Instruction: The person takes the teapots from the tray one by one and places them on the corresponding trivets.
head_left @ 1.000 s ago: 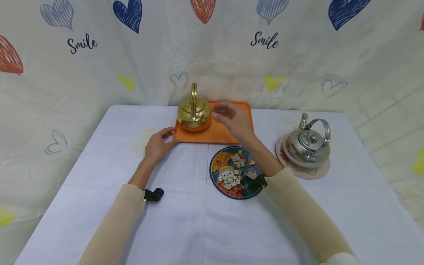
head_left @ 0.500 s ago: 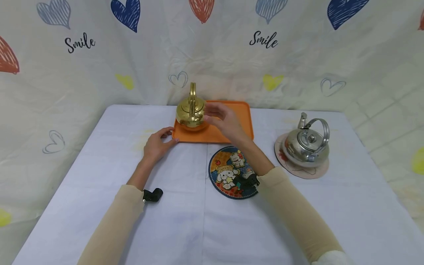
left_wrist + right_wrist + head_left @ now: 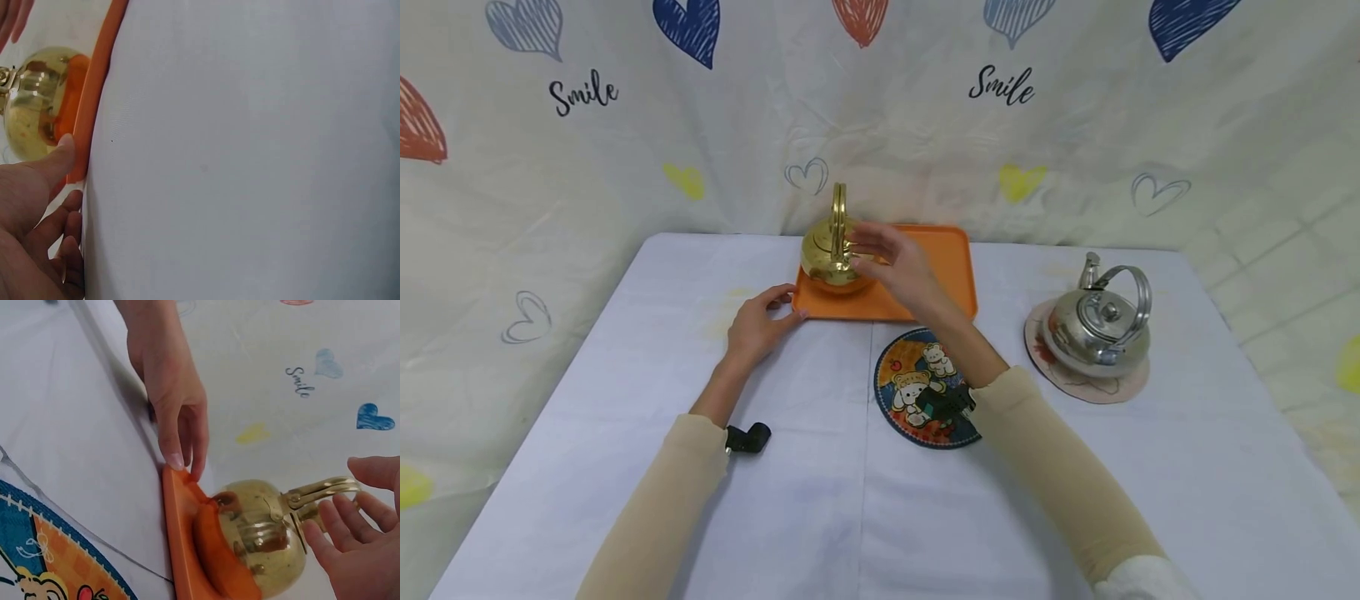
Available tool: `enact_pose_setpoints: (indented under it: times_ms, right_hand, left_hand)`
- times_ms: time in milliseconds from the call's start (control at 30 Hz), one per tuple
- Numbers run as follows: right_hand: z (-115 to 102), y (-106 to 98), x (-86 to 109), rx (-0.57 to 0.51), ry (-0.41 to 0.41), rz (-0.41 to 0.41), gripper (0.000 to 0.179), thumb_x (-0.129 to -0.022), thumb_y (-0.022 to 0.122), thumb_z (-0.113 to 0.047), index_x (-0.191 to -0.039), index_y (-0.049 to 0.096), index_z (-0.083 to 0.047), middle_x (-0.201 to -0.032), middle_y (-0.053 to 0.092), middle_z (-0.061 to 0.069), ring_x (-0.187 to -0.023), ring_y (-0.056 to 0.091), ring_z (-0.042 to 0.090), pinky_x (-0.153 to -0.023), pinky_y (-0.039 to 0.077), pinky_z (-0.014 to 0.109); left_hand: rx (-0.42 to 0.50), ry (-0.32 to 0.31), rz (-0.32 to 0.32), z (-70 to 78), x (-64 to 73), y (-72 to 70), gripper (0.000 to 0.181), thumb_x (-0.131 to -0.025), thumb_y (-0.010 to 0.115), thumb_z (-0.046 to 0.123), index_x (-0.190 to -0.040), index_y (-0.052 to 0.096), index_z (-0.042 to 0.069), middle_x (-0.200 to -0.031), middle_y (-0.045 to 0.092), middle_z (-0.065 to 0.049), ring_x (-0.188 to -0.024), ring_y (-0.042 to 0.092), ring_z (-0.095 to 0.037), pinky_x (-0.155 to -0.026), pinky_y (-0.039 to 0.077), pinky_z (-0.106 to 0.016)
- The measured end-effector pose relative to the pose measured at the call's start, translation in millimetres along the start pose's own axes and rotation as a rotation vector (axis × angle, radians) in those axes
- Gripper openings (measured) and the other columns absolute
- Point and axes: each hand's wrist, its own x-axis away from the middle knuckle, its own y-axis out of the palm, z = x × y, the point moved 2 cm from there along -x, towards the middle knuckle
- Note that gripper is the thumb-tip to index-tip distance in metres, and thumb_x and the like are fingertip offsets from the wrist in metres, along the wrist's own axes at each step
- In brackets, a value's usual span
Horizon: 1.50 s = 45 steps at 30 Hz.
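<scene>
A shiny gold kettle (image 3: 825, 252) with an upright handle stands on the left part of an orange tray (image 3: 953, 262). My left hand (image 3: 755, 327) holds the tray's front left corner; in the left wrist view, the thumb (image 3: 61, 153) lies on the rim and the fingers bend beside the corner. My right hand (image 3: 906, 271) is at the right side of the gold kettle. The right wrist view has its thumb and fingers (image 3: 344, 528) spread apart around the kettle's handle (image 3: 322, 490), not closed on it. The head view hides part of the kettle behind this hand.
A silver kettle (image 3: 1101, 329) stands on a pale round mat (image 3: 1131, 390) at the right. Under the right forearm lies a round cartoon mat (image 3: 910, 392), partly covered. A white cloth (image 3: 812, 508) covers the table, and a heart-printed sheet (image 3: 910, 125) hangs behind it.
My right hand has moved left over the tray, from beside the gold kettle to its handle. The left hand stays at the tray corner, and both kettles have not moved.
</scene>
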Motion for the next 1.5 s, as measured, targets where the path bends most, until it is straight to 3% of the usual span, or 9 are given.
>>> enact_pose_setpoints:
  times_ms: [667, 1000, 1300, 1500]
  right_hand:
    - [1.3, 13.2, -18.6, -0.104, 0.049, 0.044, 0.054, -0.098, 0.068, -0.001, -0.149, 0.051, -0.005, -0.144, 0.061, 0.017, -0.134, 0.060, 0.027, -0.111, 0.052, 0.034]
    - [5.2, 16.1, -27.7, -0.072, 0.093, 0.135, 0.050, -0.097, 0.070, -0.001, -0.145, 0.057, -0.006, -0.119, 0.064, 0.007, -0.112, 0.063, 0.019, -0.091, 0.054, 0.024]
    - [4.0, 14.6, -29.2, -0.077, 0.099, 0.167, 0.045, -0.097, 0.071, -0.002, -0.141, 0.063, -0.009, -0.110, 0.065, 0.003, -0.101, 0.062, 0.014, -0.084, 0.053, 0.029]
    - [5.2, 11.9, -30.1, -0.137, 0.134, 0.167, 0.043, -0.095, 0.074, -0.002, -0.137, 0.066, -0.009, -0.106, 0.065, 0.000, -0.097, 0.062, 0.013, -0.081, 0.054, 0.028]
  left_hand:
    - [0.001, -0.008, 0.000, -3.2, -1.8, 1.0, 0.054, -0.096, 0.075, 0.039, -0.147, 0.059, 0.025, -0.139, 0.067, -0.005, -0.135, 0.057, -0.028, -0.111, 0.046, -0.053]
    - [0.006, 0.000, 0.001, -2.0, -0.5, 0.1, 0.055, -0.096, 0.075, 0.040, -0.146, 0.060, 0.025, -0.138, 0.068, -0.005, -0.133, 0.057, -0.027, -0.111, 0.046, -0.052]
    - [0.001, -0.018, -0.005, 1.4, 0.0, -1.1, 0.054, -0.096, 0.074, 0.041, -0.145, 0.060, 0.025, -0.139, 0.067, -0.005, -0.135, 0.057, -0.027, -0.111, 0.046, -0.055]
    - [0.002, -0.007, -0.005, 1.3, 0.6, -1.2, 0.055, -0.096, 0.074, 0.040, -0.146, 0.059, 0.024, -0.138, 0.067, -0.005, -0.135, 0.057, -0.027, -0.110, 0.047, -0.053]
